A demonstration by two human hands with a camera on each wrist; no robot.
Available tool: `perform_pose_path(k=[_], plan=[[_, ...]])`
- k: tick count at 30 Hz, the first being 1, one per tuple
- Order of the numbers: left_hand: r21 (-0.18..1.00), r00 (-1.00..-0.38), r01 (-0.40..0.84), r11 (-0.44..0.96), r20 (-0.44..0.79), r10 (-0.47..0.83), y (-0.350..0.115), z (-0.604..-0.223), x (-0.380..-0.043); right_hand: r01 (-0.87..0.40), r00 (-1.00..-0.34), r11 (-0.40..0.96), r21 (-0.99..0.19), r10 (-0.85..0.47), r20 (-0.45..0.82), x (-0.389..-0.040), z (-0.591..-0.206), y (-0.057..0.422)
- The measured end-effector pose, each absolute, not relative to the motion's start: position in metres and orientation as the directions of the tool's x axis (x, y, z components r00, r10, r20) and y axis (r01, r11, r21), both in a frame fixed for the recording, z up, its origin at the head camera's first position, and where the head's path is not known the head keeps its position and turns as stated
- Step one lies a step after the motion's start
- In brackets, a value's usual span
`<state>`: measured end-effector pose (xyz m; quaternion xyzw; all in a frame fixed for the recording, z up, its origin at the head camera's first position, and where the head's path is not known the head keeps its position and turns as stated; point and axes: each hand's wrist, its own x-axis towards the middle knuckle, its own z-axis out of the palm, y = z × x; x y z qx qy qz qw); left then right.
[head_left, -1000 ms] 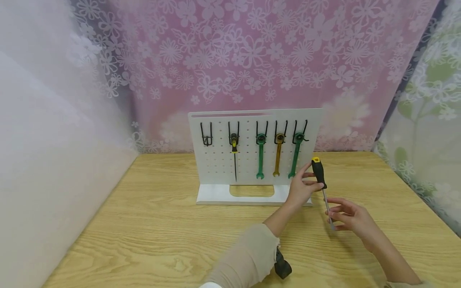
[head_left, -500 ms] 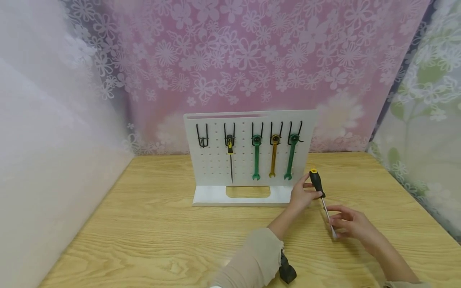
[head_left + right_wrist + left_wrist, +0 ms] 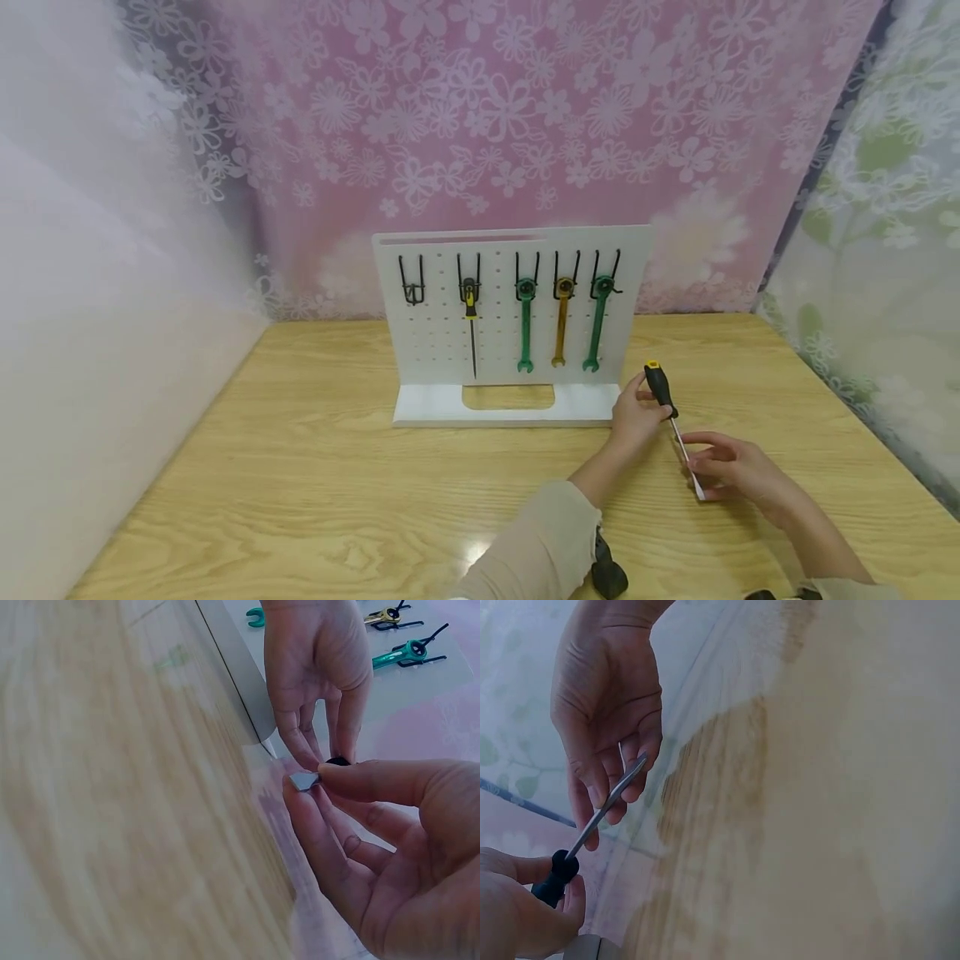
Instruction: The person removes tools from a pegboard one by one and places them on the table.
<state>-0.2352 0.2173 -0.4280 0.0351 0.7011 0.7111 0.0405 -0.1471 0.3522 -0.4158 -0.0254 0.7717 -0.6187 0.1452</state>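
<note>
A flat-blade screwdriver [image 3: 658, 390] with a black handle and yellow end cap is held slantwise between both hands, right of the pegboard. My left hand [image 3: 634, 417] grips the handle between thumb and fingers. Lower down, my right hand [image 3: 744, 472] pinches the metal shaft close to the tip, between thumb and fingers. In the left wrist view the bare shaft [image 3: 604, 808] runs from the handle to the right fingers. The right wrist view shows the flat blade tip [image 3: 304, 781] at the right thumb and forefinger, with most of the handle hidden.
Behind the hands stands a white pegboard [image 3: 420, 342] on a wooden table [image 3: 322, 492]. From it hang a smaller screwdriver [image 3: 471, 310], two green wrenches [image 3: 526, 329] and an amber wrench [image 3: 561, 329]. The leftmost hook [image 3: 412, 287] bears no tool. Floral curtains surround the table.
Both hands have lowered the screwdriver and brought it slightly away from the pegboard. Its tilt has grown a little. The head view has shifted, so the board appears further left.
</note>
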Motion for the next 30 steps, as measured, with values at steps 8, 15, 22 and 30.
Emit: perform_pose_path(k=[8,15,22,30], plan=[[0.998,-0.995,0.044,0.044,0.04,0.093,0.222,-0.433,-0.231,0.182,-0.953,0.235,-0.955,-0.197,-0.23,-0.147,-0.418,0.353],[0.997,-0.992,0.069,0.034,0.064,0.112,0.228,-0.434,-0.226,0.186,-0.953,0.246,-0.951,-0.192,-0.236,-0.146,-0.418,0.36],[0.998,-0.994,0.054,0.023,0.052,0.093,0.233,-0.441,-0.225,0.192,-0.949,0.249,-0.949,-0.198,-0.244,-0.145,-0.42,0.364],[0.995,-0.998,0.044,0.09,0.04,0.046,0.236,-0.438,-0.223,0.219,-0.944,0.229,-0.948,-0.196,-0.265,-0.145,-0.419,0.367]])
